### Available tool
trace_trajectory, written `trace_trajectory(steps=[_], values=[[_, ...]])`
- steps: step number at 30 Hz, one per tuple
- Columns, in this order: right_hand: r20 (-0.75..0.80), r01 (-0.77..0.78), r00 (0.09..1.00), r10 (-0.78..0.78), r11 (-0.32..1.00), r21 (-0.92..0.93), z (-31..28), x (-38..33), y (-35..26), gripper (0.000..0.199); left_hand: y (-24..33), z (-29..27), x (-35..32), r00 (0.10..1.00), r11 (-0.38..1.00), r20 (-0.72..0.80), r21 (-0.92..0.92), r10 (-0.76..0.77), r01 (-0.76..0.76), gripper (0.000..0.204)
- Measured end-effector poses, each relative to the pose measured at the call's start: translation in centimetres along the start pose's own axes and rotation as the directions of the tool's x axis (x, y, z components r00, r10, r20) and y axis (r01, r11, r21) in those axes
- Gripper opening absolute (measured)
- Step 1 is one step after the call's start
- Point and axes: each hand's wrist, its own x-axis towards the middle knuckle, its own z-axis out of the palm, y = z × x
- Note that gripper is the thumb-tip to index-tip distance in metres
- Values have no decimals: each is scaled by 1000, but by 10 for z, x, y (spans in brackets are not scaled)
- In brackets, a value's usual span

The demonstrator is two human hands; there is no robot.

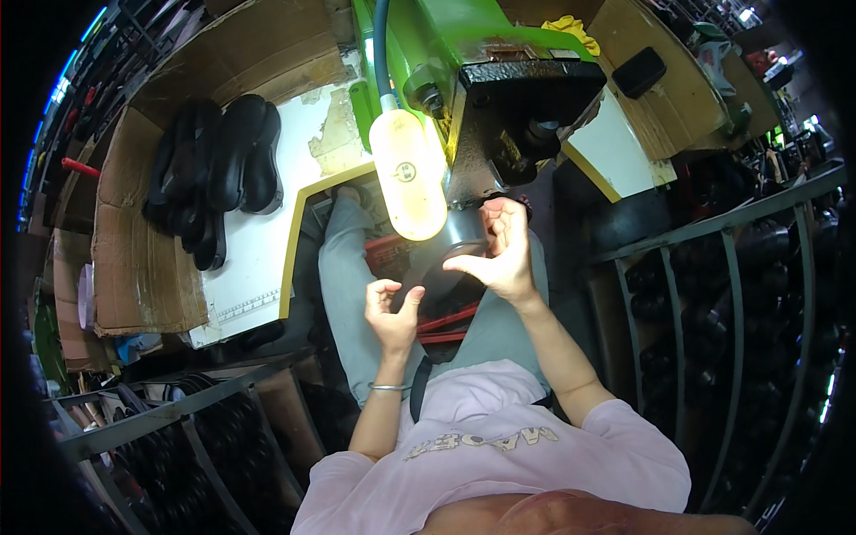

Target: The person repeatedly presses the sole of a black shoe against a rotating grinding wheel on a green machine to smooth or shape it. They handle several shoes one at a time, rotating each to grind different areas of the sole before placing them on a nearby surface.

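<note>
The person's left hand (pixel 392 316) is over the lap, thumb and fingers curved and apart; the right hand (pixel 506 254) spreads thumb and fingers beside the machine's cylinder (pixel 465 230). A dark piece (pixel 428 267) lies blurred between them; whether either hand grips it, one cannot tell. Racks (pixel 733 303) flank the seat, leaving open room over the knees. Beyond, the lamp (pixel 408 174) hangs before the green machine (pixel 437 36). The counter's (pixel 252 267) yellow edge bounds the cutout; black soles (pixel 242 156) lie left, inside a carton (pixel 147 259).
</note>
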Motion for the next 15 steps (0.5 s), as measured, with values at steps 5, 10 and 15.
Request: trace_trajectory(steps=[5, 10, 15], values=[[100, -7, 994, 34, 967, -254, -9, 1, -46, 76, -25, 27, -29, 995, 976, 20, -195, -95, 98, 36], [273, 232, 953, -128, 890, -393, -91, 14, -129, 57, 2, 12, 6, 981, 979, 33, -76, 191, -188, 26], [-19, 471, 817, -576, 686, -555, -171, 81, -78, 41, 23, -41, 119, 842, 565, 31, 729, 539, -388, 41]])
